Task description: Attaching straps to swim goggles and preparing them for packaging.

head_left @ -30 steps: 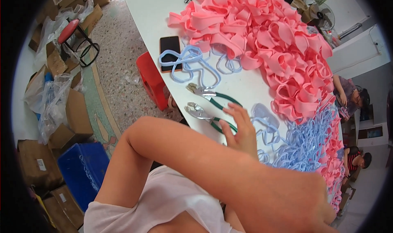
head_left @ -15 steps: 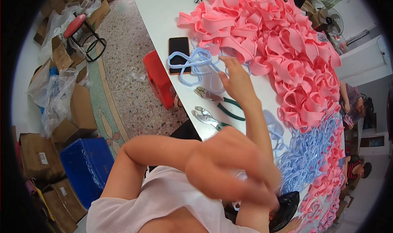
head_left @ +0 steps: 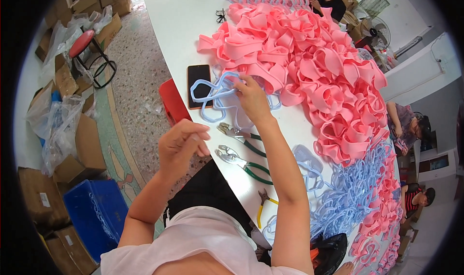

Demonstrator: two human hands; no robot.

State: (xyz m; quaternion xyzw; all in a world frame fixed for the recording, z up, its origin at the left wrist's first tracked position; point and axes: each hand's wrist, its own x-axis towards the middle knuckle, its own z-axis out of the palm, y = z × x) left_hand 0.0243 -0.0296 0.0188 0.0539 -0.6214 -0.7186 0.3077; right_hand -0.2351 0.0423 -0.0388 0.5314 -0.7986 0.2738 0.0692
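Note:
My right hand [head_left: 252,100] reaches over the white table, thumb and fingers pinching a light blue looped strap [head_left: 199,88]. More of the strap's loops lie beneath that hand and partly across a dark phone [head_left: 198,74]. My left hand [head_left: 182,144] hovers by the table's left edge, its fingers half bent and apart, with nothing visible in them. Between my arms lie two green-handled pliers, one [head_left: 241,138] above the other [head_left: 244,165]. Closer to my body is a yellow-handled cutter [head_left: 263,207], partly hidden by my right forearm.
A large heap of pink bands [head_left: 309,57] covers the far table [head_left: 169,14]. Tangled light blue straps [head_left: 343,193] lie to the right. A red stool [head_left: 173,101] stands by the edge; a blue bin [head_left: 94,212] and cardboard boxes [head_left: 79,149] line the left. Other people sit beyond.
My left hand has swung left, away from my right forearm, to the table's edge. My right hand is at the blue strap's loops, lower in the picture. The whole view has shifted slightly.

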